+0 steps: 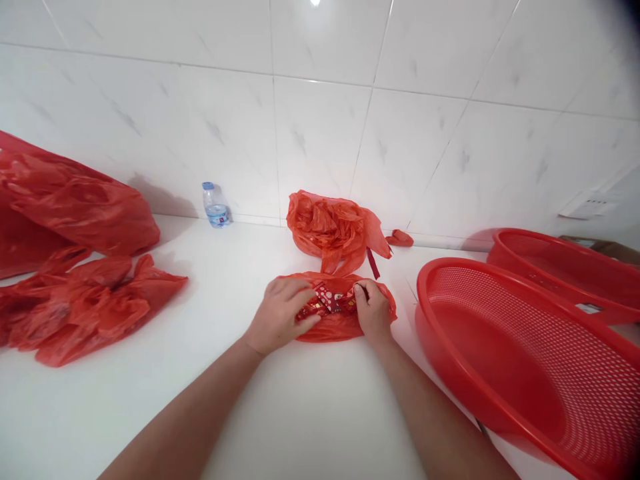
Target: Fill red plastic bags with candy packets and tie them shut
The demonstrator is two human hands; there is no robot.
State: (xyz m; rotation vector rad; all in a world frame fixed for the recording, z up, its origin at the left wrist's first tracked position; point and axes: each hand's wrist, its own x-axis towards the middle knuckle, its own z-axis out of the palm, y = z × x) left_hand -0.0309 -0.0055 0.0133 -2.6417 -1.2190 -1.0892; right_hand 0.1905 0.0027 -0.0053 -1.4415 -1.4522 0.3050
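A red plastic bag [333, 331] lies spread on the white table in front of me, its mouth open. Inside it show dark red packets [329, 298] with white dots and yellow patches. My left hand [283, 310] is at the bag's left side, thumb and fingers apart, fingertips over the packets; it grips nothing that I can see. On the right side of the bag, my right hand [373, 310] has its fingers curled in a pinch. What lies between those fingertips is too small and hidden to name.
Behind the bag sits a crumpled red bag heap [330, 227], with a dark red strip [373, 264] beside it. Large red bags [90, 207] fill the left. A water bottle [216, 207] stands by the tiled wall. Red perforated baskets [480, 347] take up the right.
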